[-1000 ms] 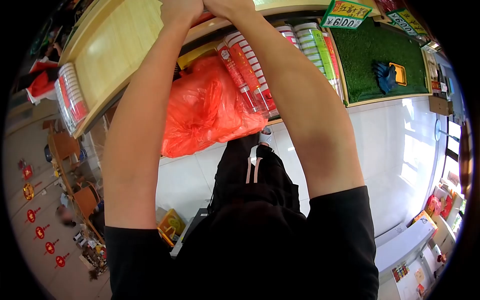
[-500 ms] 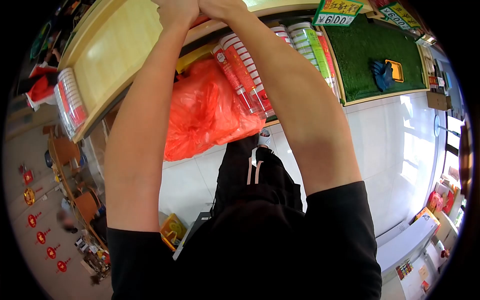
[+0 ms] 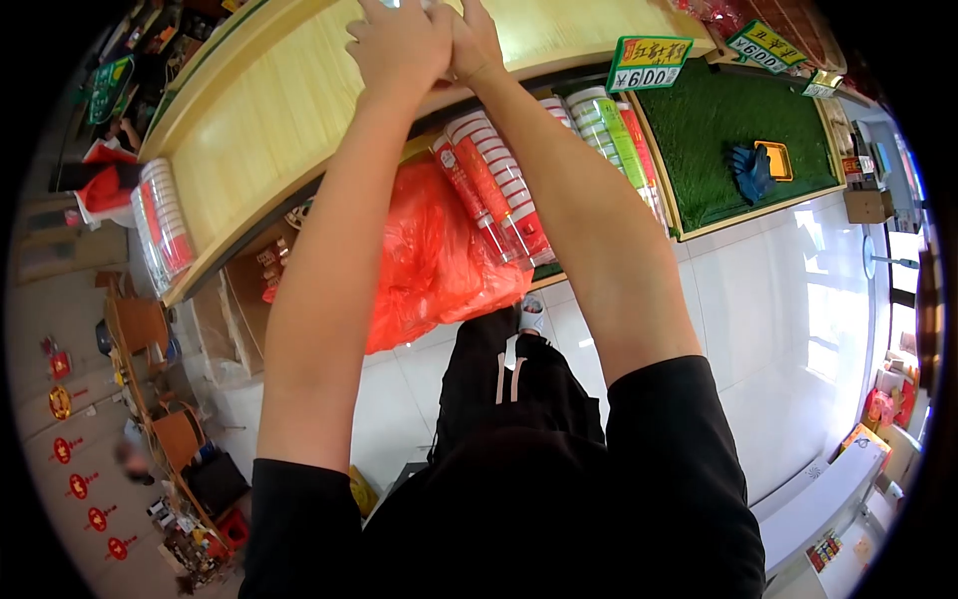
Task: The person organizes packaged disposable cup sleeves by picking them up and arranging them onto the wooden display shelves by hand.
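At the top edge, over the pale wooden counter (image 3: pixel 259 100), my left hand (image 3: pixel 401 48) is bent round something whitish that the frame cuts off. My right hand (image 3: pixel 473 42) presses against its side, fingers curled; what lies between the hands is mostly hidden. Below my forearms, a red plastic bag (image 3: pixel 424 255) bulges from the shelf under the counter. Beside it lie clear tubes of stacked white-rimmed containers with red labels (image 3: pixel 494 165) and green labels (image 3: pixel 609 130).
Green turf in a wood-edged tray (image 3: pixel 699 150) holds blue gloves (image 3: pixel 750 175) and a yellow basket (image 3: pixel 776 160). Price signs (image 3: pixel 650 63) stand along its back. Another container tube (image 3: pixel 163 225) stands at the counter's left end. Wooden chairs (image 3: pixel 138 324) are at far left.
Both hands have moved down in view and now show more fully, with the whitish thing appearing at them. The view has shifted, revealing more counter and the shelf's left part.
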`<state>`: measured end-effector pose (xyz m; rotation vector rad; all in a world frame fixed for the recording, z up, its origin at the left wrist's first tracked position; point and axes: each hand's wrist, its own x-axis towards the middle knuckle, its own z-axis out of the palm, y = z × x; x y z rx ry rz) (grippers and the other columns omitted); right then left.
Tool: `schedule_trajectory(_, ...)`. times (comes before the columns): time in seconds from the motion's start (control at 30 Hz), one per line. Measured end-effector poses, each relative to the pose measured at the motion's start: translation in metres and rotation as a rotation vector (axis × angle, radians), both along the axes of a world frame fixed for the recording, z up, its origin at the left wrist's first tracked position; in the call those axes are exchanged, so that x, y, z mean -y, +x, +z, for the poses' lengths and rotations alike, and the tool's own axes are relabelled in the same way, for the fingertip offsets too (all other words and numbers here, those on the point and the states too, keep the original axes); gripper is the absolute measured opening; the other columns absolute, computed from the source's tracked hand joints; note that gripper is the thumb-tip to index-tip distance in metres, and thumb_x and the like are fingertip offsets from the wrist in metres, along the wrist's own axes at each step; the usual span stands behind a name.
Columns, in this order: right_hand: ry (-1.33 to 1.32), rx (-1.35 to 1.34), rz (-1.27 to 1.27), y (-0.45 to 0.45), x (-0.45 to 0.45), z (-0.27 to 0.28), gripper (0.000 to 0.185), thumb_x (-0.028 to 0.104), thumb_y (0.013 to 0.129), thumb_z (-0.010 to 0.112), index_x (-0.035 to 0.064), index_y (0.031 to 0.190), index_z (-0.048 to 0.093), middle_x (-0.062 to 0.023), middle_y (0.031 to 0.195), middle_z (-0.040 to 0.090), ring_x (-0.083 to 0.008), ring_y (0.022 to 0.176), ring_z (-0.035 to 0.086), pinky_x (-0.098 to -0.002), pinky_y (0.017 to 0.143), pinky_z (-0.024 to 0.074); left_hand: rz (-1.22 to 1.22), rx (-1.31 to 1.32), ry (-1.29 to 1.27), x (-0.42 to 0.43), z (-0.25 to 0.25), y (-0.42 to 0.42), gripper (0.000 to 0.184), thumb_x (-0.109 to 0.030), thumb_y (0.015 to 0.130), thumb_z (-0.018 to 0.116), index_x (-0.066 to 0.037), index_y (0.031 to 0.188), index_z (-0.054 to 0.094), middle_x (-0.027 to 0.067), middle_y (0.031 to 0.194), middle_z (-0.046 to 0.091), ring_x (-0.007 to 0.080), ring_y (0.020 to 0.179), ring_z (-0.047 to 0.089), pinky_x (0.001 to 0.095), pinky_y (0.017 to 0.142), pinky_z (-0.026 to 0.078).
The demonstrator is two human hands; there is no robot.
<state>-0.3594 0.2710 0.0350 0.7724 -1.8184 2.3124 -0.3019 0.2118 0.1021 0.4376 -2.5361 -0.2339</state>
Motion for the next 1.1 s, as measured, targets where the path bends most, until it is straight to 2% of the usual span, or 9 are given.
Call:
schedule_trajectory(0.13, -0.055, -0.016, -0.004, -0.005, -0.002, -0.008, 0.042, 0.022, 0.088, 0.055, 0.0066, 0.127, 0.052, -0.0148, 0.083, 0.067, -0.0219, 0.075, 0.064, -0.0356, 0.068, 0.0508, 0.024, 0.059, 0.059, -0.008, -0.001, 0.006, 0.055, -0.042, 0.091, 0.055, -0.019, 0.14, 0.047, 0.0212, 0.145, 0.034, 0.05, 0.106, 0.054, 0.0597, 0.09, 0.045)
schedule_trajectory(0.17, 0.19, 0.02, -0.142, -0.005, 0.002, -0.017, 0.039, 0.028, 0.084, 0.055, 0.0101, 0.118, 0.062, -0.0175, 0.089, 0.069, -0.0274, 0.078, 0.065, -0.0365, 0.076, 0.0506, 0.019, 0.046, 0.048, -0.005, -0.002, 0.007, 0.055, -0.042, 0.091, 0.055, -0.019, 0.14, 0.047, 0.0212, 0.145, 0.034, 0.05, 0.106, 0.054, 0.0597, 0.09, 0.045)
schedule_trajectory(0.27, 0.301, 0.03, -0.1, 0.001, -0.002, -0.01, 0.049, 0.035, 0.086, 0.052, 0.0118, 0.129, 0.055, -0.0223, 0.098, 0.068, -0.0311, 0.086, 0.065, -0.0383, 0.082, 0.0491, 0.042, 0.113, 0.21, 0.007, -0.017, 0.013, 0.064, -0.043, 0.084, 0.063, -0.024, 0.142, 0.043, 0.025, 0.148, 0.025, 0.0497, 0.122, 0.043, 0.052, 0.104, 0.038)
schedule_trajectory(0.33, 0.26, 0.01, -0.097, -0.002, -0.001, -0.009, 0.046, 0.035, 0.087, 0.054, 0.0125, 0.127, 0.057, -0.0209, 0.09, 0.069, -0.0309, 0.079, 0.065, -0.0383, 0.077, 0.0505, 0.029, 0.016, 0.276, 0.009, -0.021, 0.019, 0.059, -0.041, 0.085, 0.059, -0.028, 0.141, 0.044, 0.0215, 0.15, 0.025, 0.0516, 0.119, 0.044, 0.054, 0.102, 0.039)
schedule_trajectory(0.4, 0.279, 0.133, 0.049, 0.007, -0.005, -0.006, 0.04, 0.038, 0.089, 0.051, 0.0202, 0.125, 0.057, -0.0265, 0.085, 0.067, -0.0433, 0.085, 0.064, -0.0463, 0.077, 0.0495, 0.01, -0.028, 0.279, 0.009, -0.023, 0.032, 0.059, -0.037, 0.085, 0.061, -0.027, 0.141, 0.045, 0.0225, 0.149, 0.025, 0.0513, 0.12, 0.044, 0.0534, 0.102, 0.039)
schedule_trajectory(0.7, 0.253, 0.043, 0.06, 0.109, -0.052, -0.041, 0.049, 0.025, 0.092, 0.054, 0.0096, 0.137, 0.043, -0.0215, 0.069, 0.065, -0.0385, 0.067, 0.065, -0.0432, 0.064, 0.0492, -0.088, -0.015, 0.281, -0.032, -0.038, 0.136, 0.058, -0.028, 0.087, 0.063, -0.017, 0.14, 0.045, 0.027, 0.143, 0.031, 0.0481, 0.124, 0.04, 0.0512, 0.106, 0.034)
schedule_trajectory(0.8, 0.308, -0.123, -0.009, 0.143, -0.072, -0.071, 0.05, 0.023, 0.091, 0.054, 0.0116, 0.138, 0.043, -0.0184, 0.063, 0.063, -0.037, 0.059, 0.063, -0.0415, 0.057, 0.0478, -0.104, -0.011, 0.339, -0.049, -0.066, 0.175, 0.056, -0.027, 0.089, 0.062, -0.019, 0.141, 0.044, 0.025, 0.148, 0.024, 0.0465, 0.125, 0.037, 0.0521, 0.106, 0.032)
schedule_trajectory(0.93, 0.51, -0.107, 0.095, 0.194, -0.115, -0.071, 0.049, 0.02, 0.09, 0.056, 0.0099, 0.136, 0.044, -0.0124, 0.054, 0.057, -0.031, 0.045, 0.057, -0.0386, 0.047, 0.0432, -0.172, -0.076, 0.503, -0.077, -0.096, 0.227, 0.062, -0.016, 0.089, 0.062, -0.007, 0.144, 0.034, 0.0317, 0.148, 0.014, 0.0489, 0.131, 0.03, 0.0517, 0.108, 0.03)
schedule_trajectory(1.1, 0.642, -0.036, 0.132, 0.23, -0.139, -0.081, 0.049, 0.021, 0.089, 0.056, 0.0099, 0.135, 0.044, -0.0133, 0.053, 0.055, -0.0333, 0.047, 0.058, -0.0406, 0.049, 0.0449, -0.171, 0.036, 0.655, -0.095, -0.114, 0.262, 0.062, -0.011, 0.092, 0.057, -0.002, 0.146, 0.027, 0.0333, 0.147, 0.009, 0.0496, 0.136, 0.022, 0.0521, 0.111, 0.025)
